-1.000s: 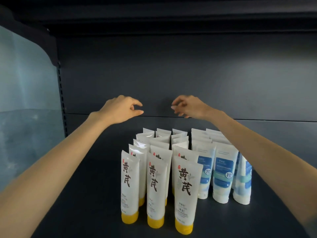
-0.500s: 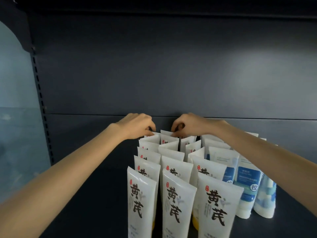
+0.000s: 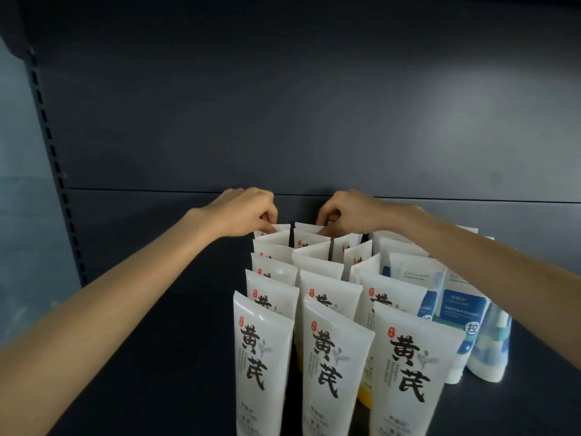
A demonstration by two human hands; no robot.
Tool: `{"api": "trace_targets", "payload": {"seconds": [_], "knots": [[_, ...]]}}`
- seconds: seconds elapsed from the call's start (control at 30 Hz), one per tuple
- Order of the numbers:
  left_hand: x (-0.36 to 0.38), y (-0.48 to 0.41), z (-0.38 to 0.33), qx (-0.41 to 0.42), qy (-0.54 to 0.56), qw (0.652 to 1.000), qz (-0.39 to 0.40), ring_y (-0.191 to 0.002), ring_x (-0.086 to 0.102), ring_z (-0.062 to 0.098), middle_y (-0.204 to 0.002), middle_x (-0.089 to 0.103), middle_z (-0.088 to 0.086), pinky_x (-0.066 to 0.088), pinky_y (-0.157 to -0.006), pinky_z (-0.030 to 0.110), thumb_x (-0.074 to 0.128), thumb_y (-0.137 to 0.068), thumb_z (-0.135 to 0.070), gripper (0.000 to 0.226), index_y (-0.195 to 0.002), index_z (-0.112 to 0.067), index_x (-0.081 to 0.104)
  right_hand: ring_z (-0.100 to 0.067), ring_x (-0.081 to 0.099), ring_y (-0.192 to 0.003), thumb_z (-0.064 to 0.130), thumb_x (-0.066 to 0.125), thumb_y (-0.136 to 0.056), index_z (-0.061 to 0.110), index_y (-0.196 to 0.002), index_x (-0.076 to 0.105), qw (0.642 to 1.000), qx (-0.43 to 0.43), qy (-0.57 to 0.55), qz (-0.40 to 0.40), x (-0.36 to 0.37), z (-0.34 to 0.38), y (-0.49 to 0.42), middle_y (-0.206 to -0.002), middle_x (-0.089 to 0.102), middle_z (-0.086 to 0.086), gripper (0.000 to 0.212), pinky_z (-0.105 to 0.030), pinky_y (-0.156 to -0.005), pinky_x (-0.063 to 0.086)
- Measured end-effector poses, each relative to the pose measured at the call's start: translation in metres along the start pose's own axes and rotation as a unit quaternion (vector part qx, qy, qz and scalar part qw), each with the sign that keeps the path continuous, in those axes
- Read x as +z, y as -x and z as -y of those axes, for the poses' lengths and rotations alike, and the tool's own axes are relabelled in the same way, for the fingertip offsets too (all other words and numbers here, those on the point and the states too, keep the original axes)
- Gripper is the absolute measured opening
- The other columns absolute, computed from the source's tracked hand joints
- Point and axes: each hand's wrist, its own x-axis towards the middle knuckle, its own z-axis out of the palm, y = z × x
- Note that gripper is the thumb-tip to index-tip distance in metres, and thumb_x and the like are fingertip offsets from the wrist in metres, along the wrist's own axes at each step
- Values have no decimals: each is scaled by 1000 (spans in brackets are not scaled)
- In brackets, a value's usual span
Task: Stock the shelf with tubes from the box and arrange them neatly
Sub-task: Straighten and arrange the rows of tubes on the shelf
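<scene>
Hands, fingers curled | left hand [image 3: 243, 212] pinches back-row tube [image 3: 281, 228] top | right hand [image 3: 352, 212] pinches neighbouring tube [image 3: 306, 228] top

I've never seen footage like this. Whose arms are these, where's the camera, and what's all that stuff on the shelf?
There is no machine here: the picture comes from a camera worn on a person's head, looking forward and down, so the arms are the wearer's own. On the dark shelf stand rows of white tubes with black characters and yellow caps, with blue-and-white tubes beside them on the right. At the back row, the left hand pinches the top of the left back tube, and the right hand the top of the middle back tube.
</scene>
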Motion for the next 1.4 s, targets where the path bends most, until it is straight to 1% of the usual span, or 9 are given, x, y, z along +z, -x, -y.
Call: {"api": "trace_targets", "payload": {"seconds": [0.37, 0.6, 0.8, 0.97, 1.1, 1.2, 1.27, 1.33, 1.4], "knots": [[4, 1, -5, -22, 3, 999, -25, -78, 49, 10, -90, 50, -9, 23, -54, 18, 61, -90, -33, 12, -80, -27, 64, -4, 45, -57, 22, 73, -82, 22, -86, 72, 999, 3, -33, -2, 0, -1, 0, -66, 54, 6, 4, -13, -56, 36], [5, 1, -3, -40, 21, 999, -18, -77, 50, 9, -80, 45, -14, 28, -57, 24, 62, -88, -36, 13, -89, -26, 70, 7, 49, -48, 29, 71, -83, 21, -91, 70, 999, -9, -37, -14, -9, -3, 8, -44, 52, 23, 11, -6, -50, 35], [4, 2, -5, -44, 62, 997, -28, -82, 53, 8, -88, 50, -12, 35, -62, 25, 61, -89, -40, 16, -94, -27, 71, 11, 51, -54, 39, 68, -84, 23, -91, 72, 999, 31, -34, -6, -30, -27, 28, -55, 57, 30, 19, -9, -54, 35], [5, -1, -15, -31, 100, 994, -22, -94, 57, 11, -104, 59, -7, 46, -76, 32, 59, -91, -33, 18, -103, -26, 70, -2, 62, -84, 37, 66, -86, 22, -91, 74, 997, 44, -55, 29, -28, -39, 38, -88, 70, 16, 18, -20, -80, 48], [8, -3, -18, -45, 115, 992, -10, -92, 60, 10, -103, 67, -7, 47, -75, 30, 59, -92, -27, 15, -101, -24, 70, -7, 63, -87, 31, 66, -87, 21, -90, 75, 997, 33, -59, 34, -28, -37, 38, -90, 71, 13, 14, -24, -84, 48], [5, -1, -14, -69, 133, 988, 20, -92, 61, 11, -100, 69, -6, 51, -83, 40, 61, -91, -30, 14, -97, -23, 71, -7, 63, -87, 31, 66, -87, 23, -89, 75, 996, 42, -60, 42, -29, -37, 37, -88, 71, 16, 12, -24, -83, 48], [3, 1, -10, -80, 144, 986, 35, -93, 62, 12, -98, 68, -7, 50, -86, 44, 62, -90, -31, 13, -95, -23, 71, -9, 61, -76, 34, 66, -87, 25, -88, 75, 995, 55, -68, 51, -31, -36, 36, -85, 72, 14, 13, -17, -69, 48], [3, 4, -7, -90, 142, 985, 39, -94, 61, 12, -97, 68, -9, 50, -86, 44, 63, -89, -31, 11, -94, -25, 71, -15, 47, -63, 39, 66, -86, 26, -86, 75, 994, 68, -64, 61, -32, -36, 34, -81, 69, 1, 16, -14, -53, 38], [3, 6, -4, -101, 132, 986, 34, -95, 61, 12, -96, 67, -10, 49, -84, 42, 63, -89, -33, 11, -93, -26, 71, -21, 38, -65, 44, 65, -85, 27, -84, 74, 992, 81, -54, 76, -34, -37, 33, -79, 57, -11, 20, -17, -53, 34]]}}
